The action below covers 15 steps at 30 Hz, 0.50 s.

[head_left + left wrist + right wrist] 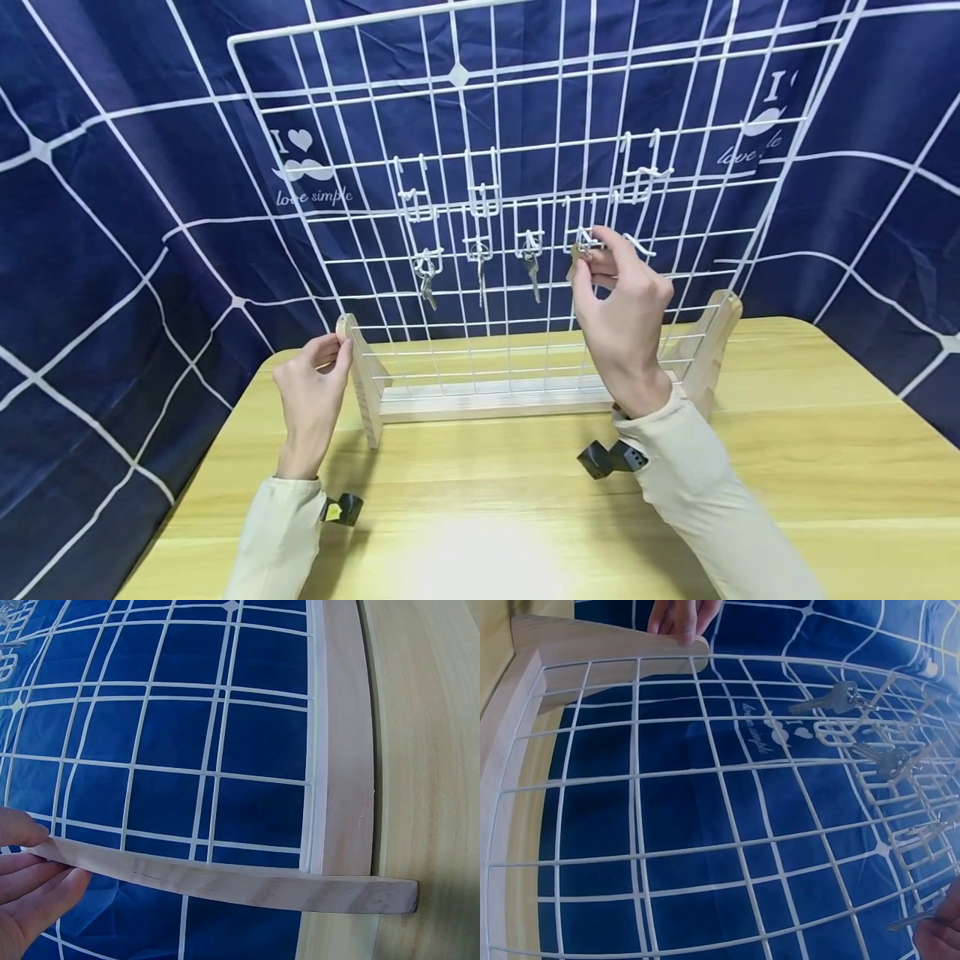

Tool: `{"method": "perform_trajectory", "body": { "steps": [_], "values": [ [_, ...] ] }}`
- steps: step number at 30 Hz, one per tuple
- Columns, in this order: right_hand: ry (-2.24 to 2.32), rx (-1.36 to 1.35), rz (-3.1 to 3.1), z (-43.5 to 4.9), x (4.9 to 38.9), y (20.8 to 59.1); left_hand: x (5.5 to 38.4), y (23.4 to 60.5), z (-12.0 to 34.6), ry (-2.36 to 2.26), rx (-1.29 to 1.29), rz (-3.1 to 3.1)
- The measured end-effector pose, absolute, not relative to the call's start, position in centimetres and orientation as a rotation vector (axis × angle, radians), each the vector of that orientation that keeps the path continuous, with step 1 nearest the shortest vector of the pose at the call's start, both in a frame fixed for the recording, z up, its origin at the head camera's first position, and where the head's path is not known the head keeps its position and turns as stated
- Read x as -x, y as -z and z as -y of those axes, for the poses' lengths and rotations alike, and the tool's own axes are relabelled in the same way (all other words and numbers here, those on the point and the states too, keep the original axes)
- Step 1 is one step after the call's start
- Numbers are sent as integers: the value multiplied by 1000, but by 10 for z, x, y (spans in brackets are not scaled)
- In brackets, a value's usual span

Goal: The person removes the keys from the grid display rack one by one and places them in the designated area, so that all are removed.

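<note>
A white wire grid rack [510,350] stands on the table in a wooden base. My left hand [313,387] grips the top of the base's left wooden upright [363,375], thumb on one side and fingers on the other in the left wrist view. With thumb and fingertips, my right hand [626,321] pinches a brass-toned key [575,260] at a lower-row hook; whether its ring is on the hook cannot be told. Left of it hang a key [533,279], a second key [482,279] and a third key [428,292], each on its own hook.
Upper hooks on the grid, including a double hook [416,204] and a larger one [637,183], hold no keys. The right wooden upright [712,350] stands behind my right forearm. Dark blue cloth [150,67] with white lines surrounds the light wood table [480,483].
</note>
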State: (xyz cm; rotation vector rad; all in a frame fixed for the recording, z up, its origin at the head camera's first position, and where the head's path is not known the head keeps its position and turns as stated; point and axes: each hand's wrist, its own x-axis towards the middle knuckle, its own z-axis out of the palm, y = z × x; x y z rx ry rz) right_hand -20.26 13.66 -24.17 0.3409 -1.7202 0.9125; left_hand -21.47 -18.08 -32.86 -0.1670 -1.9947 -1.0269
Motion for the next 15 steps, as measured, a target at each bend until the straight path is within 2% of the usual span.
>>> {"method": "perform_trajectory", "body": {
  "steps": [15],
  "values": [
    [-922,-329,1660,-135,181,238,215,328,182,1022,177,2000]
  ]
}}
